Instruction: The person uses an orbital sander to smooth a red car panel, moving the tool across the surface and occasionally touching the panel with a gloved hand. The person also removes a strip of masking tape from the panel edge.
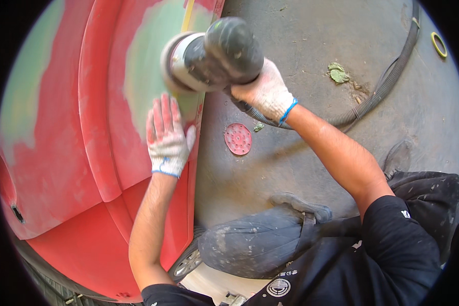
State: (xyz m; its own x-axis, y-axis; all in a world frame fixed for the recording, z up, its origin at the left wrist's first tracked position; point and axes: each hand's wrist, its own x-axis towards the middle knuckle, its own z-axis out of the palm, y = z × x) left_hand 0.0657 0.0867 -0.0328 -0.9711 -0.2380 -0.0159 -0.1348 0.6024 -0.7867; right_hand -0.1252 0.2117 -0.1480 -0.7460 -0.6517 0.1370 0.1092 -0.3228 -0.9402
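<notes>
A black and grey power sander (217, 56) is in my right hand (268, 93), which wears a white knitted glove with a blue cuff and wraps round its grip. The round pad of the sander stands against the red car body panel (94, 188), over a pale green filler patch (143, 76); whether it spins I cannot tell. Just below the pad, my left hand (169, 133) lies flat on the panel, gloved too, fingers stretched out and reddened with dust. A ridge runs down the panel left of that hand.
From the sander a grey ribbed hose (387, 84) curves over the concrete floor to the upper right. A round pink sanding disc (238, 139) lies beside the panel. Farther right are a green crumpled scrap (338, 73) and a yellow tape roll (438, 45). A car wheel (187, 262) shows low down.
</notes>
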